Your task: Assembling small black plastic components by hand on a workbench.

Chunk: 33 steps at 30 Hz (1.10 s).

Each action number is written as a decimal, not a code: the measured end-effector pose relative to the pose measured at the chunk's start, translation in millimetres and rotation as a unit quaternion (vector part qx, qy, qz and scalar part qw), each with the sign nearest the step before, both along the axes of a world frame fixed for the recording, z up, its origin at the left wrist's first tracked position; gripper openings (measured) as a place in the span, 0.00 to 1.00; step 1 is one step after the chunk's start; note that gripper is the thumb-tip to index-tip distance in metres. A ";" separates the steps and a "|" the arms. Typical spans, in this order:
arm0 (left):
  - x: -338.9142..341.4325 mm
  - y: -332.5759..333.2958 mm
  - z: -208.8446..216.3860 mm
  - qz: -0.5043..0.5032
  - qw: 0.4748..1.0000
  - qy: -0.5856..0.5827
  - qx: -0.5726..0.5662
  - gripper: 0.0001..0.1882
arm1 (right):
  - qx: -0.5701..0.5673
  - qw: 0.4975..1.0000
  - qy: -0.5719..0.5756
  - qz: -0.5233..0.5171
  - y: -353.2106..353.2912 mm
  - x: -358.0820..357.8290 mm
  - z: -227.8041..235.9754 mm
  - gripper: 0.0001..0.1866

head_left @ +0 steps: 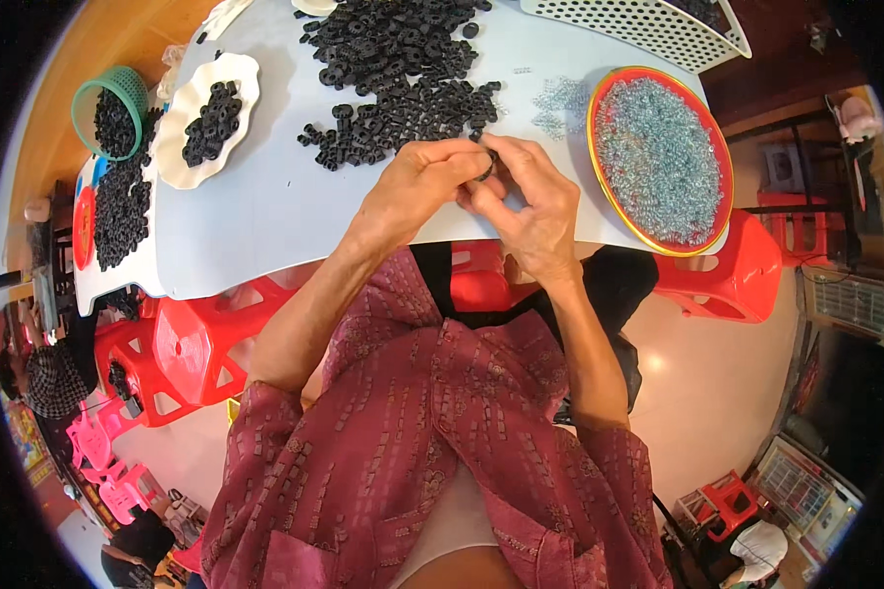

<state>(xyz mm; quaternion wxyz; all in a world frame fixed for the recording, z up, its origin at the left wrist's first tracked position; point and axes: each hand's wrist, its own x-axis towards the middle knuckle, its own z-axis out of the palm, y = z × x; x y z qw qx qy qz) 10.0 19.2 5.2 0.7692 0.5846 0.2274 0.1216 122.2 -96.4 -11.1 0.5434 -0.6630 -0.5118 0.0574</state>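
Left hand [417, 187]: is pinching a small black part [486, 167] between thumb and fingertips, center of frame.
Right hand [537, 201]: is curving its fingers narrowly beside the same part; whether it is gripping cannot be told.
Black part pile [393, 123]: is lying on the bench [255, 226], upper center, just beyond the hands.
Red tray [725, 182]: is holding clear-grey springs [658, 162], upper right.
White scalloped dish [174, 162]: is carrying black parts, upper left.

Left fingers [450, 169], right fingers [517, 169] surround 1 black part [486, 169].
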 end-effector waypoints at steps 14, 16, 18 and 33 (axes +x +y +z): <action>-1.5 -5.2 -3.2 0.030 0.997 -0.015 -0.063 0.14 | -0.019 1.000 0.000 0.005 1.6 -2.6 3.8 0.24; -1.5 -7.2 -3.7 0.040 0.996 -0.033 -0.073 0.13 | -0.015 1.000 0.020 0.006 2.1 -3.5 3.9 0.24; -0.6 -8.6 -1.2 0.048 0.995 -0.046 -0.078 0.13 | -0.011 0.999 0.039 0.005 2.7 -3.4 3.4 0.24; -1.0 6.0 1.4 -0.046 0.999 0.013 -0.023 0.14 | -0.031 0.999 -0.013 -0.021 1.6 -5.7 1.5 0.20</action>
